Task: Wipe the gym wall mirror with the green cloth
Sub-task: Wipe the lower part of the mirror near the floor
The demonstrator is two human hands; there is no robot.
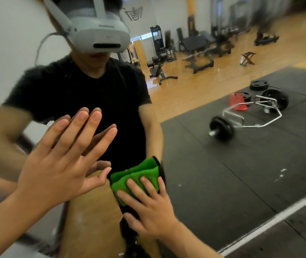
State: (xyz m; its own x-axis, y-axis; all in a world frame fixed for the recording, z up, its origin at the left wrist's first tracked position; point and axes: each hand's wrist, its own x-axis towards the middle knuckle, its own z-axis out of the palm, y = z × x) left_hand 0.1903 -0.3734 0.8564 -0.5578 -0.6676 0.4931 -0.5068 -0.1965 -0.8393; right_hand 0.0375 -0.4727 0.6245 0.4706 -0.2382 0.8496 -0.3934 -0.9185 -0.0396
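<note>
Your right hand (pixel 148 207) pressed the folded green cloth (pixel 139 174) flat against the mirror (pixel 223 183), its fingers straight and spread over it rather than curled, while your left hand (pixel 61 164) rested on the glass just beside it, palm flat and fingers apart.

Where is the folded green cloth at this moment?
In the head view the folded green cloth is low, near the centre, pressed against the wall mirror under the right hand, just right of the left hand.
</note>
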